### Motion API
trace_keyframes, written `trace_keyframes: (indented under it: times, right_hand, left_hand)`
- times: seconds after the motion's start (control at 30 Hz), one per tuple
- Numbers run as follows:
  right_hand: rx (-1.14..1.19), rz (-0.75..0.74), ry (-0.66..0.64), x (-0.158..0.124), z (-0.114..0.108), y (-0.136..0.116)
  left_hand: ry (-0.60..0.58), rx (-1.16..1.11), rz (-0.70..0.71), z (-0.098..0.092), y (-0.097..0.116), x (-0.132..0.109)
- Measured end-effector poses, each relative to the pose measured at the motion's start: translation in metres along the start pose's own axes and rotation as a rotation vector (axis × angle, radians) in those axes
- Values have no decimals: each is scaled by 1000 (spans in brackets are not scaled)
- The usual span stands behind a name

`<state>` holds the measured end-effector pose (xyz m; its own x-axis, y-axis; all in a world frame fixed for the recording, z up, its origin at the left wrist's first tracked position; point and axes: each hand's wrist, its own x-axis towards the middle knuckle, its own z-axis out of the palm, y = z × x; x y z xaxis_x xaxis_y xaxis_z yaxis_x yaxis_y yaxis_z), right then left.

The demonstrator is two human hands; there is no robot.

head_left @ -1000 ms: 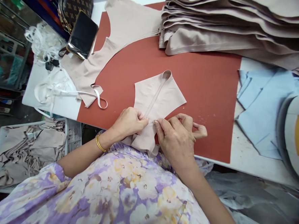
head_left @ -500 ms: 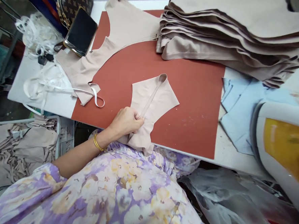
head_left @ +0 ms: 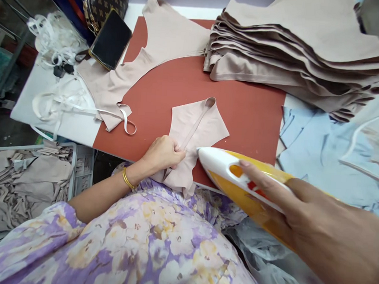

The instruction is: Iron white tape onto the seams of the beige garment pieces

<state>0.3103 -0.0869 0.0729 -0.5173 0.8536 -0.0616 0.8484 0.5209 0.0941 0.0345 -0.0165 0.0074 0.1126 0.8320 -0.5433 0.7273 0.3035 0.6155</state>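
While the right hand (head_left: 316, 214) grips a yellow-and-white iron (head_left: 225, 178), its nose reaches the beige fabric panel (head_left: 216, 126); the left hand (head_left: 163, 154) pinches the elastic strip (head_left: 197, 123) down.

Iron (head_left: 220, 165) soleplate seemingly hidden from view
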Motion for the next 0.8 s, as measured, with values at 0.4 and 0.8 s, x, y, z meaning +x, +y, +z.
trace_keyframes:
  times: [0.4,0.8]
  right_hand:
    - [-95,-170,-6,35,-4,-12]
    - [33,-119,-32,33,6,-4]
  left_hand:
    - [-37,-169,12,2,-11,-1]
    - [111,-209,70,2,-22,-9]
